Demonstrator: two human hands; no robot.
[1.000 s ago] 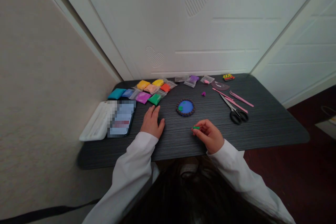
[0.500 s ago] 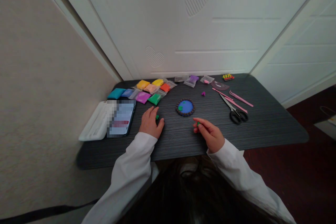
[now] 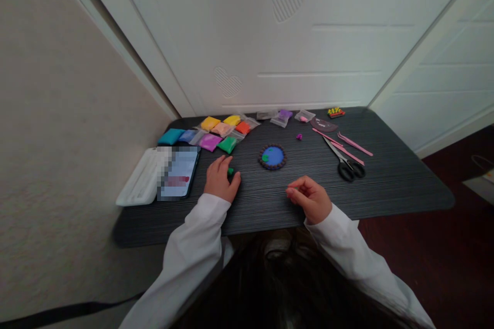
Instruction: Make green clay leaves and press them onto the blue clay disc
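The right hand (image 3: 310, 199) has its grip together, any contents hidden; the left hand (image 3: 221, 181) has its grip apart, beside a green lump (image 3: 230, 171) on the tabletop (image 3: 262, 200). Probably light, soft clay, it suits gentle pinching at its sides.

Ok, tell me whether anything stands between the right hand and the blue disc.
Nothing visible does. Only dark tabletop shows between the right hand and the blue disc; the small purple piece and the scissors lie off to the right of that path.
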